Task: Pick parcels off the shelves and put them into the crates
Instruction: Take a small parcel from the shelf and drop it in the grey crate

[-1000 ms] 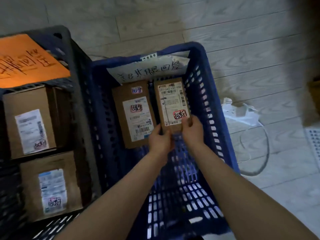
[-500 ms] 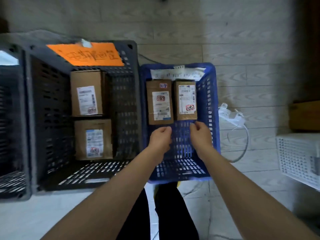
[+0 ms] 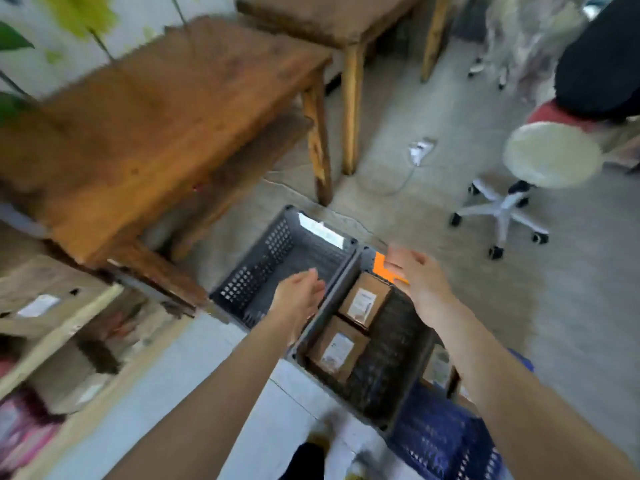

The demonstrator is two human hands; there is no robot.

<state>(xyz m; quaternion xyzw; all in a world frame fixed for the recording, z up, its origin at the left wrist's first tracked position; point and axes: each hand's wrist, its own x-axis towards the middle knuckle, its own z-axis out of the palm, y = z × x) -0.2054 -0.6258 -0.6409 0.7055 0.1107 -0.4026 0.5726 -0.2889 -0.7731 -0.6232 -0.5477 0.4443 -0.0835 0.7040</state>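
Observation:
My left hand point(image 3: 297, 299) hovers open over the rim between two dark crates and holds nothing. Just as bare, my right hand point(image 3: 419, 275) is open, fingers spread, above the orange label point(image 3: 381, 266) of the middle dark crate point(image 3: 388, 362). That crate holds two brown parcels point(image 3: 363, 299) point(image 3: 337, 348) with white labels. To its left stands a grey crate point(image 3: 273, 268) with no parcel showing inside. A blue crate point(image 3: 446, 434) lies at the lower right, partly hidden by my right forearm. At the far left are blurred shelves point(image 3: 59, 327) with parcels.
A wooden table point(image 3: 156, 109) stands behind the crates, a second one point(image 3: 332, 15) beyond it. A white rolling stool point(image 3: 550, 157) is at the right, a white power strip point(image 3: 419, 150) with cable on the floor. A person in dark clothes point(image 3: 602, 53) sits at the upper right.
Both hands let go of the parcel in the blue crate and pulled out. My view swung up and left, away from the blue crate toward the dark crates, tables and shelves.

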